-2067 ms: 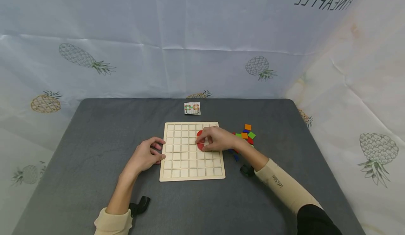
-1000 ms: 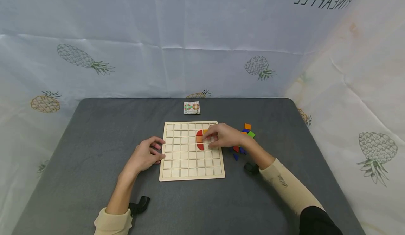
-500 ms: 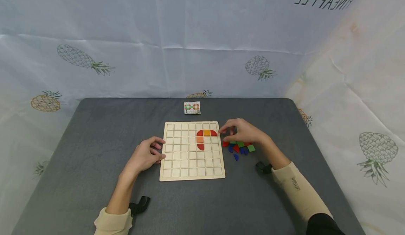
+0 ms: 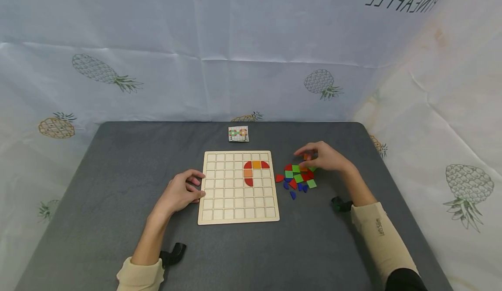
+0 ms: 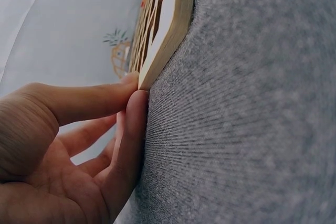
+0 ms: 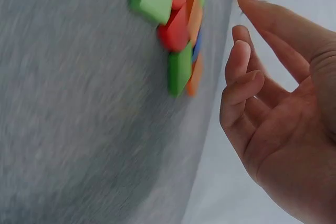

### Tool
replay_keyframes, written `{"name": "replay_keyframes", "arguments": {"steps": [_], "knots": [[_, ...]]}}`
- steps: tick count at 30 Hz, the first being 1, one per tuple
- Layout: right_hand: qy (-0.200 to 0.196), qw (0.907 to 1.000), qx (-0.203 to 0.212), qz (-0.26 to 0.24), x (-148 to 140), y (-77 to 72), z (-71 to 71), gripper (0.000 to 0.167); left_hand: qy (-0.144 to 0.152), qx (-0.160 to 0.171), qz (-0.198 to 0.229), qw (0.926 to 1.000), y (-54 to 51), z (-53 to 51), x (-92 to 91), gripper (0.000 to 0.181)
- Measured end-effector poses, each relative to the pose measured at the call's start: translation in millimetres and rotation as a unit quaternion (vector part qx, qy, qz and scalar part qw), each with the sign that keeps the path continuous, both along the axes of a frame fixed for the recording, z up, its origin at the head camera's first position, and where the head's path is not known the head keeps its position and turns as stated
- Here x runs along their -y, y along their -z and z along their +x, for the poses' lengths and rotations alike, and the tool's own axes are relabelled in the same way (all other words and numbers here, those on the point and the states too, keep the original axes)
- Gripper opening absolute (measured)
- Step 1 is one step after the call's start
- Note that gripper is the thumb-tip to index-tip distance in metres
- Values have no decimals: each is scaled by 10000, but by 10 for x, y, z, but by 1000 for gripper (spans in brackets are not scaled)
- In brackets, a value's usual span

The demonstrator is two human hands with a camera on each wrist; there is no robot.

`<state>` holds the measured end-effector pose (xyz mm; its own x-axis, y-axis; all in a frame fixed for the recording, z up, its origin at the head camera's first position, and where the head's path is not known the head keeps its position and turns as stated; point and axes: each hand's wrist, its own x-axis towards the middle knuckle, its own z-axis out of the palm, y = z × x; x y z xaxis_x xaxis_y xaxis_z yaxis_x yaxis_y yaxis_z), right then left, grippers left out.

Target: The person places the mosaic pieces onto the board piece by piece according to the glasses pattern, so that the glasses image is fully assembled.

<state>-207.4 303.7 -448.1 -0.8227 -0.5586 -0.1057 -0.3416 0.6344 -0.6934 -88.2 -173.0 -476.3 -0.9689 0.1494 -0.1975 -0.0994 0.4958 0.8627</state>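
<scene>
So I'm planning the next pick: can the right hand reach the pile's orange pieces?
Probably yes: the right hand is empty, close to the orange pieces, and nothing visible lies between them.

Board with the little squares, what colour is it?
The board is pale, cream-coloured wood; the head view shows it best.

I work in a cloth-screened booth around a dark grey table (image 4: pixel 137 173); whether in a home or a lab I cannot tell. Pale pineapple-print sheeting (image 4: pixel 251 34) hangs behind the table and along both its sides, with mirrored PINEAPPLE lettering (image 4: pixel 404 0) high above its far edge.
</scene>
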Motion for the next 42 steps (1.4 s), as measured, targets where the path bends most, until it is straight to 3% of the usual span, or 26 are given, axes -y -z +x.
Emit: {"name": "replay_keyframes", "arguments": {"steps": [12,24,34,42], "knots": [[480,9988,103,50,-299,151,-130,35,85,-10,51,10000,16,-3,11,47],[586,9983,44,67,-416,245,-192,33,26,31,-31,10000,10,-7,3,48],[767,9967,157,235,-417,234,-209,30,44,17,-33,10000,-3,2,-3,46],[763,9971,15,74,-311,182,-122,30,16,35,-59,10000,-9,5,-10,47]]}}
